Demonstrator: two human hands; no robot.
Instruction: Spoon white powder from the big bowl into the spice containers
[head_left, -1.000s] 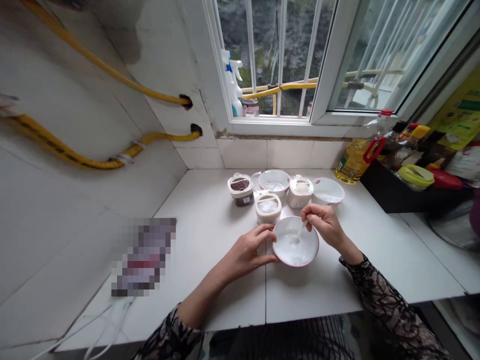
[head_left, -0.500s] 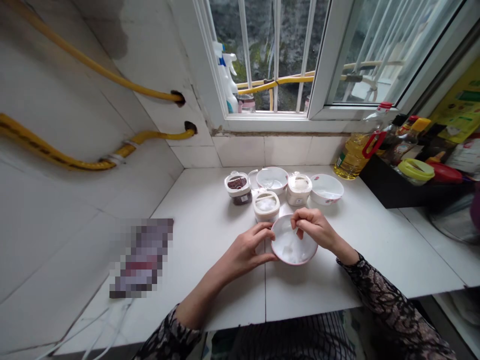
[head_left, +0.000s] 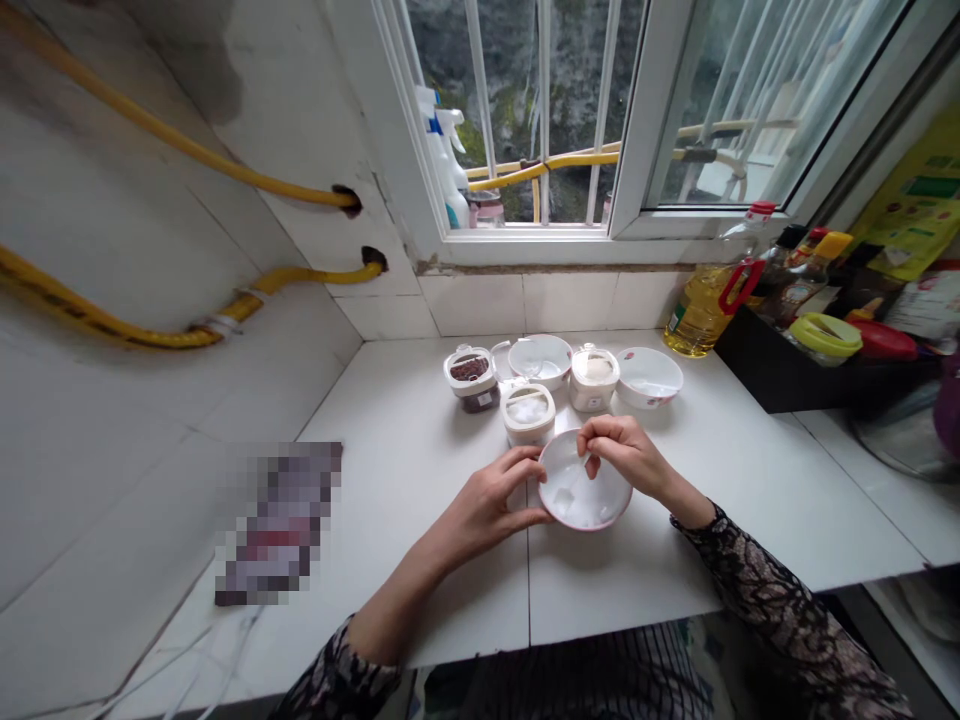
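Observation:
A white bowl with a pink rim (head_left: 606, 505) stands on the white tiled counter (head_left: 465, 600) with some clear liquid and a pale patch in it. My left hand (head_left: 499, 500) grips its left rim between thumb and fingers. Over the bowl, my right hand (head_left: 619, 455) pinches the handle of a small clear or white spoon whose head is down in the bowl. Just behind stands an open-topped jar of white grains (head_left: 529, 412). Farther back are a jar of dark red bits (head_left: 472, 378), a jar of pale powder (head_left: 595, 377) and two white bowls, left (head_left: 540, 360) and right (head_left: 649, 378).
An oil bottle (head_left: 697, 310) and a black box (head_left: 780, 370) with seasoning bottles stand at the back right. A blurred-out object (head_left: 281, 525) with white cables lies at the left. Behind is a barred window; yellow pipes run along the left wall.
The whole view has shifted slightly. My left hand still holds the bowl, and my right hand still has the spoon in it, with the spoon's head barely moved.

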